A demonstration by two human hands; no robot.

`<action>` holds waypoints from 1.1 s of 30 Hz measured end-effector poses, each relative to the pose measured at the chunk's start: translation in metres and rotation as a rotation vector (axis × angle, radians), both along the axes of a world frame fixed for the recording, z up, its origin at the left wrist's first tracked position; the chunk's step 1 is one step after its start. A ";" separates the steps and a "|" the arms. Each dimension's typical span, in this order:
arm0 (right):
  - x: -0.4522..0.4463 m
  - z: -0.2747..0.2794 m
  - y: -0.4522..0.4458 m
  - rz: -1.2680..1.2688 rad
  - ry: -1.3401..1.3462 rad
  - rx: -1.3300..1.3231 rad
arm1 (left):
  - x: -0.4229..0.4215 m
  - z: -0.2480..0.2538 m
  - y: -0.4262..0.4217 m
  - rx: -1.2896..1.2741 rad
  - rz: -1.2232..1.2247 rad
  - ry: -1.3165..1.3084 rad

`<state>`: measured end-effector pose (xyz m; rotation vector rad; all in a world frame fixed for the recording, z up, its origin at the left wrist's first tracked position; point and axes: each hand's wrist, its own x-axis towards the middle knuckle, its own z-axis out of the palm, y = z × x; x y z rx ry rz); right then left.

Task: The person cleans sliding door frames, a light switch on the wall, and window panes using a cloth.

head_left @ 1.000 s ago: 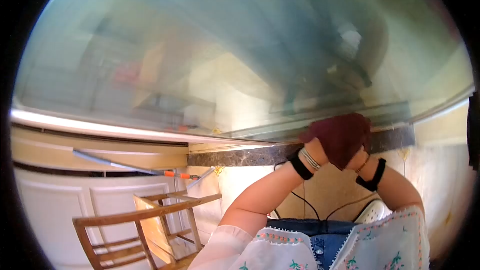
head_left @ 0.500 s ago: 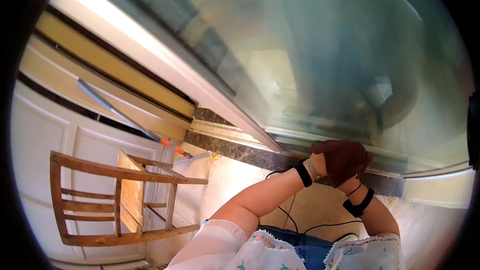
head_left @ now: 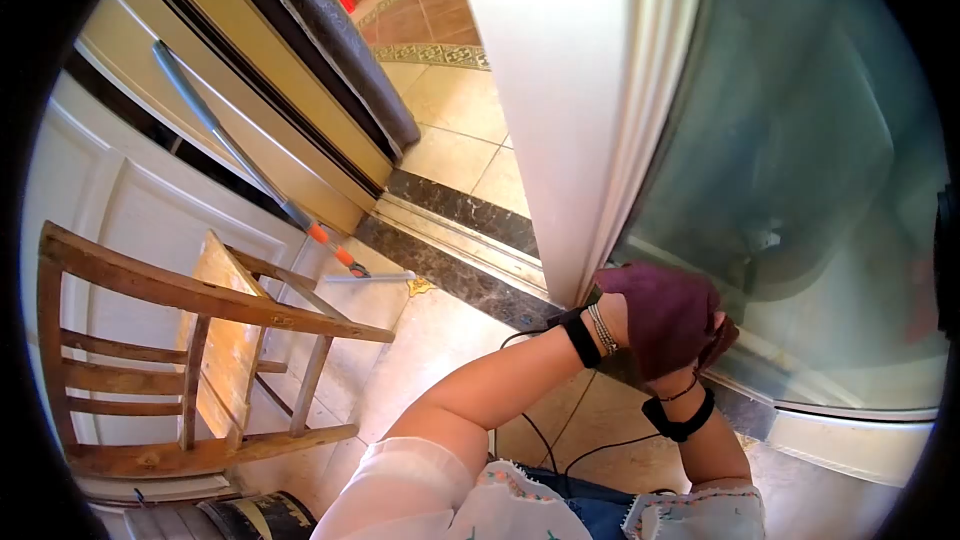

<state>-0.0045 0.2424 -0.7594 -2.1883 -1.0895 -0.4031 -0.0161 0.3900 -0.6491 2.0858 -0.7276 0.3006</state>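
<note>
Left hand (head_left: 615, 316) and right hand (head_left: 674, 378) are holding the maroon cloth (head_left: 660, 312), partly hidden — it is sitting by the lower corner of the glass panel (head_left: 790, 160), beside the white frame (head_left: 575, 90). Share done or left is not showing.

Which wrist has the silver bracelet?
The left wrist: its silver bracelet sits between a black band and the cloth. The right wrist has a thin, dark bracelet instead.
</note>
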 end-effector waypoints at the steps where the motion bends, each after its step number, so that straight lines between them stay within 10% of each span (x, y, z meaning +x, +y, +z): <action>1: 0.000 -0.001 -0.001 -0.010 0.000 -0.010 | 0.001 0.003 0.005 -0.011 0.003 0.000; 10: 0.000 -0.008 0.012 -0.039 0.008 -0.046 | 0.001 -0.015 0.019 -0.295 -0.041 -0.188; 12: -0.001 -0.013 0.025 -0.003 0.021 -0.031 | -0.006 -0.015 0.025 0.140 0.048 0.100; 17: -0.012 -0.029 0.037 0.083 0.040 -0.040 | -0.013 -0.065 0.025 -0.285 0.059 0.084; 21: -0.026 -0.073 0.008 0.065 -0.062 -0.146 | -0.020 -0.084 0.050 0.213 -0.040 0.455; 25: -0.029 -0.111 -0.024 0.121 -0.065 -0.804 | -0.040 -0.217 0.063 0.385 0.148 -0.035; 29: -0.033 -0.112 -0.027 0.183 -0.044 -0.608 | -0.052 -0.219 0.064 0.759 0.173 0.138; 33: -0.042 -0.100 -0.016 0.144 0.086 -0.442 | -0.059 -0.219 0.054 0.587 0.244 0.115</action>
